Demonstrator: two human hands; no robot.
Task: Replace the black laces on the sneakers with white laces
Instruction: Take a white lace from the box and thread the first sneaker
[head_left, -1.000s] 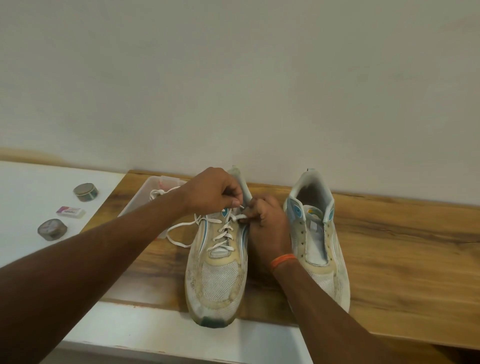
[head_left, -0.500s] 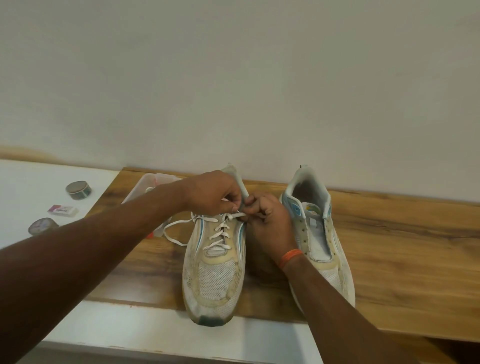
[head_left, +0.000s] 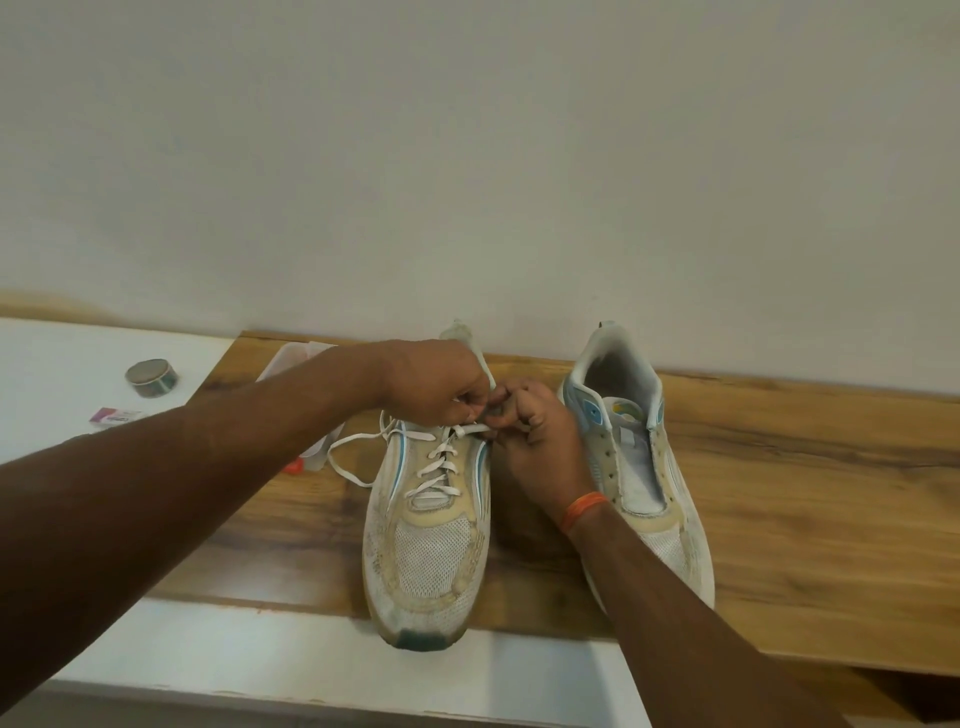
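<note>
White lace (head_left: 441, 462) is being worked by both hands at the top eyelets of the left sneaker (head_left: 428, 525): the left hand (head_left: 441, 382) is curling its fingers into a pinch on the lace above the tongue, and the right hand (head_left: 535, 436) is pinching the lace end at the eyelet on its own side. Compared with a second ago, the two hands are sitting closer together and the lace between them is looking tauter, which suggests a top crossing is being pulled through. A slack loop is trailing off to the left onto the wooden tabletop (head_left: 779, 493). Lacing on this shoe is looking nearly finished, while the right sneaker (head_left: 631, 467), just beside the right wrist, is standing with bare eyelets and no lace at all. No black laces are showing anywhere.
</note>
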